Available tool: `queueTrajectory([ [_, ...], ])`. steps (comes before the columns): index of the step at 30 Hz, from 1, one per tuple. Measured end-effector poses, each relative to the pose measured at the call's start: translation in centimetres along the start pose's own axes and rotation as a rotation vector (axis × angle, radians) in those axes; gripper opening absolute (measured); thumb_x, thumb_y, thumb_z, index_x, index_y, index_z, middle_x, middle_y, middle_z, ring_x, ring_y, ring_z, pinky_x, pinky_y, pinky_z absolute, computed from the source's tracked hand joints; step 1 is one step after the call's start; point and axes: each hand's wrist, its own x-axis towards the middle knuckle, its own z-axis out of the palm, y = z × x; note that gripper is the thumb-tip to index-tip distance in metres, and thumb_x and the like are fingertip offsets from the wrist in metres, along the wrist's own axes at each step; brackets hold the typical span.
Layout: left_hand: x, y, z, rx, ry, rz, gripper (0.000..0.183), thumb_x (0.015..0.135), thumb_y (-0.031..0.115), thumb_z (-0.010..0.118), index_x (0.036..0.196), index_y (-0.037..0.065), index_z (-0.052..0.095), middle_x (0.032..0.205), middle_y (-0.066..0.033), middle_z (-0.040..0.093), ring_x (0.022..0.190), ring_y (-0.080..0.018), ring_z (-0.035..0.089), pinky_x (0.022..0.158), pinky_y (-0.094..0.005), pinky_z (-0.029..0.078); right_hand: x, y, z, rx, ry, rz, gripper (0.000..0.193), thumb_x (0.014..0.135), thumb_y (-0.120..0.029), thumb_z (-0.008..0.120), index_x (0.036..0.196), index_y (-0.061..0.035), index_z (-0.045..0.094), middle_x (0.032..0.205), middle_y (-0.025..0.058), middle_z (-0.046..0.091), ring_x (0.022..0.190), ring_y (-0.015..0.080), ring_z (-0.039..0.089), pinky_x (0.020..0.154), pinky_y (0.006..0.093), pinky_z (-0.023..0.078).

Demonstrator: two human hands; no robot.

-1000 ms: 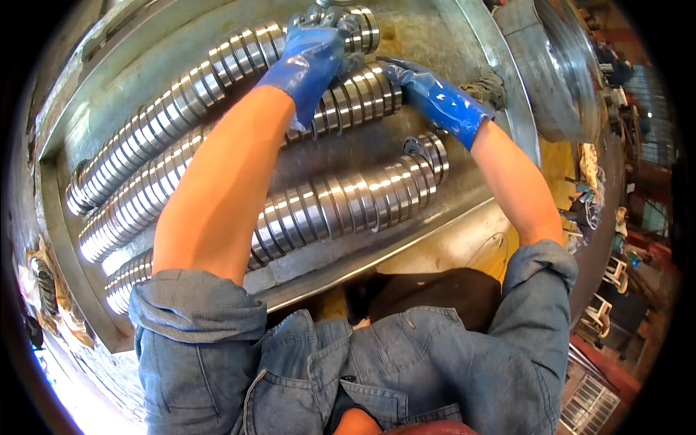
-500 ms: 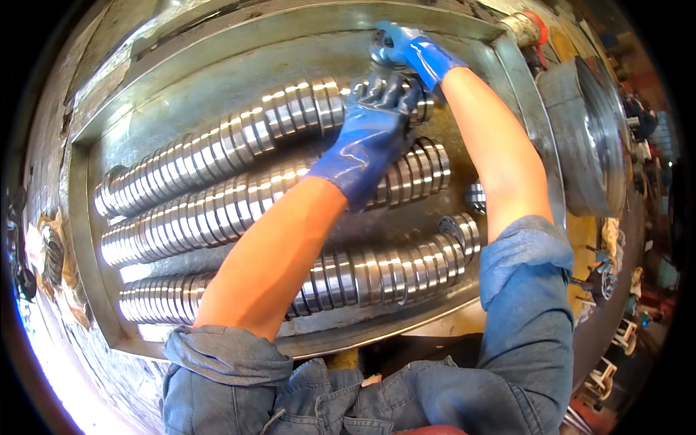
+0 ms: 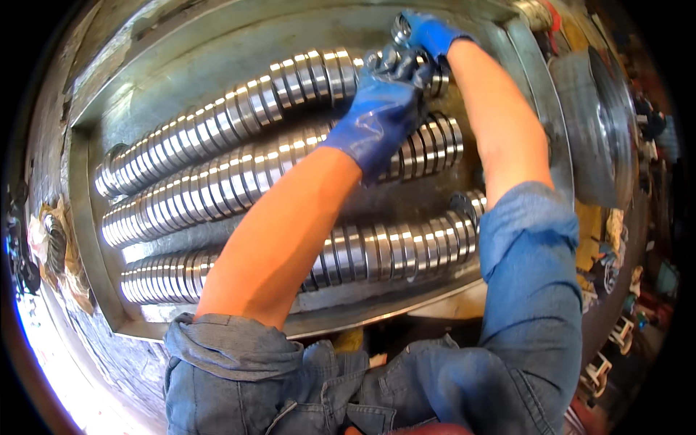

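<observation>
Three long rows of shiny steel bearing rings lie on their sides in a shallow metal tray (image 3: 80, 170). My left hand (image 3: 384, 105), in a blue rubber glove, reaches across the middle row (image 3: 217, 181). Its fingers curl over the rings at the right end of the far row (image 3: 254, 94). Just beyond, my right hand (image 3: 433, 35), gloved the same way, pinches a single bearing ring (image 3: 400, 29) near the tray's far wall. The near row (image 3: 362, 254) passes beneath my left forearm. My left fingertips' exact contact with the rings is partly hidden.
Raised walls border the tray on all sides. A large round metal drum (image 3: 591, 127) stands beyond its right wall. To the left, crumpled wrapping (image 3: 61, 254) lies on the worn surface. White clamp-like parts (image 3: 598, 377) sit at the lower right.
The view has shifted, so the rows sit higher in the picture. My right hand has moved slightly right with the ring. A loose ring near my right forearm is now hidden.
</observation>
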Motion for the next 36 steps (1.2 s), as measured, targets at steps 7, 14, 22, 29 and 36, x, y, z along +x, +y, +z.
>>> queueTrajectory([
  [7,-0.6,0.4,-1.1,0.165,-0.181,-0.021,0.058,0.099,0.036,0.057,0.153,0.016,0.049,0.16,-0.0184,0.044,0.152,-0.0393,0.034,0.126,-0.0541,0.019,-7.1,3.3,-3.7,-0.06,-0.264,0.034,0.033,0.086,-0.032,0.068,0.104,-0.0059,0.077,0.102,0.0261,0.074,0.093,0.0402,0.073,0.082,0.0481,0.055],
  [14,-0.9,-0.7,-0.3,0.208,-0.125,-0.021,0.056,0.101,0.045,0.056,0.152,0.023,0.05,0.162,-0.0138,0.042,0.15,-0.0393,0.037,0.124,-0.0562,0.026,-17.2,7.1,-5.4,0.334,-0.322,0.225,0.041,0.093,-0.034,0.068,0.125,-0.0067,0.067,0.115,0.02,0.074,0.102,0.0308,0.071,0.09,0.0431,0.055],
  [22,-0.1,1.5,-1.8,0.156,-0.222,-0.007,0.053,0.102,0.033,0.056,0.151,0.018,0.048,0.157,-0.0186,0.048,0.147,-0.0437,0.041,0.124,-0.0538,0.023,-23.7,8.7,-3.3,0.877,-0.052,0.556,0.078,0.09,-0.038,0.08,0.151,0.0001,0.049,0.138,0.0162,0.065,0.121,0.0236,0.064,0.101,0.0381,0.052],
  [29,1.3,2.8,-1.0,0.155,-0.277,-0.019,0.051,0.1,0.042,0.058,0.147,0.024,0.055,0.158,-0.0092,0.049,0.149,-0.0392,0.039,0.125,-0.0508,0.026,-21.4,12.5,-1.2,1.12,0.257,0.581,0.046,0.097,-0.022,0.07,0.139,-0.0046,0.061,0.116,0.011,0.075,0.097,0.0195,0.073,0.08,0.0333,0.06],
  [36,0.6,1.2,-1.7,0.28,-0.267,-0.084,0.066,0.096,0.043,0.065,0.154,0.018,0.045,0.158,-0.0123,0.047,0.146,-0.036,0.042,0.121,-0.0535,0.032,-13.0,0.6,-0.7,1.21,0.111,0.322,0.038,0.103,-0.016,0.061,0.139,-0.0023,0.062,0.122,0.0136,0.072,0.11,0.0193,0.067,0.097,0.0339,0.055],
])
